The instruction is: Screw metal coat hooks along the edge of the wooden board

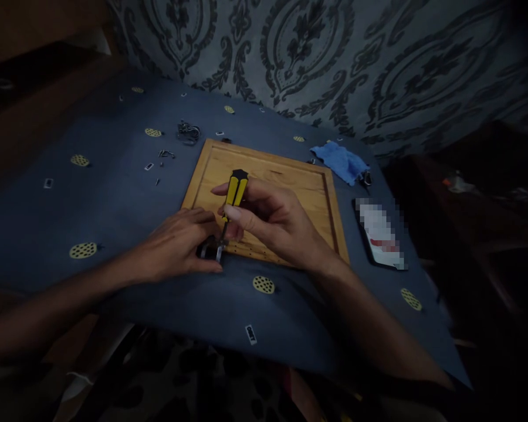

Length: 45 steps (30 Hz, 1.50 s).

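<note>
My right hand (273, 223) is closed around a screwdriver (235, 189) with a yellow and black handle, held nearly upright with its tip pointing down. The tip meets a small metal part (211, 251) at the near left corner of a wooden board (290, 170). My left hand (180, 243) lies over that metal part, fingers curled and pressing it down against the board's edge. The part is mostly hidden under my fingers.
The board lies on a blue patterned cloth (92, 205) over a table. Small metal pieces and screws (167, 155) and a bundle of metal parts (188, 132) lie at the back left. A blue rag (339, 161) and a phone (381, 234) are to the right.
</note>
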Available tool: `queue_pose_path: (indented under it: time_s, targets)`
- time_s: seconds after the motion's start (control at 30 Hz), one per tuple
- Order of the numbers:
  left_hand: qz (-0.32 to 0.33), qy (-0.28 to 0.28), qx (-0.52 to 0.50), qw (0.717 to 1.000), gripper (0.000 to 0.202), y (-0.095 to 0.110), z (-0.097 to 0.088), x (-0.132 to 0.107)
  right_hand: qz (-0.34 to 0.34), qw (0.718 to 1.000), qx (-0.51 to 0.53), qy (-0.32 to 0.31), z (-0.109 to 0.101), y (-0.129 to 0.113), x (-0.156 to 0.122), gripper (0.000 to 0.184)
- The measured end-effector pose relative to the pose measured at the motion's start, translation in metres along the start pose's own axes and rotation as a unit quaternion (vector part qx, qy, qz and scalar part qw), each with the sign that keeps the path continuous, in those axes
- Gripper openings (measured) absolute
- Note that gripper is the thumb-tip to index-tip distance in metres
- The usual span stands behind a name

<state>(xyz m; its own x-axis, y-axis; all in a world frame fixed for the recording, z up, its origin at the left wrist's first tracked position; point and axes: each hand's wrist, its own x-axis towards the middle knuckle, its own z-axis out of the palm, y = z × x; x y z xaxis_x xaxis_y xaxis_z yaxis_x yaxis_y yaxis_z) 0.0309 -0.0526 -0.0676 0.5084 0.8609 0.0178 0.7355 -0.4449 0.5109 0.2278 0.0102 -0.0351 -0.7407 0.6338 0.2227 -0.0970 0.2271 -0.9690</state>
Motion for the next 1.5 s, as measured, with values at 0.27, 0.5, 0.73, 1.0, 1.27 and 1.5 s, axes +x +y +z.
queue_pose_path:
  time_s: [0.27, 0.5, 0.73, 1.0, 1.27, 1.5]
  targets:
    - [-0.004, -0.003, -0.018, 1.0, 0.036, -0.001, 0.001, 0.0, 0.009, 0.999, 0.027, 0.043, 0.003, 0.0, 0.001, 0.034]
    - [-0.021, -0.01, -0.014, 1.0, 0.039, 0.001, 0.0, 0.001, -0.006, 1.0, -0.011, 0.012, -0.003, -0.003, -0.001, 0.026]
    - [-0.015, -0.015, -0.009, 1.0, 0.038, 0.0, 0.001, 0.001, -0.004, 0.999, 0.034, 0.04, 0.007, 0.0, 0.002, 0.035]
    - [-0.007, -0.003, -0.001, 1.0, 0.035, -0.003, 0.002, -0.001, 0.007, 0.999, 0.001, 0.039, 0.009, -0.006, 0.005, 0.032]
    - [-0.017, -0.009, -0.009, 1.0, 0.035, -0.001, 0.0, -0.001, -0.005, 0.999, 0.0, 0.046, 0.008, -0.003, 0.005, 0.032]
    - [-0.005, -0.002, -0.016, 1.0, 0.036, -0.002, 0.001, -0.001, 0.01, 0.999, 0.01, 0.041, 0.006, -0.006, 0.004, 0.032]
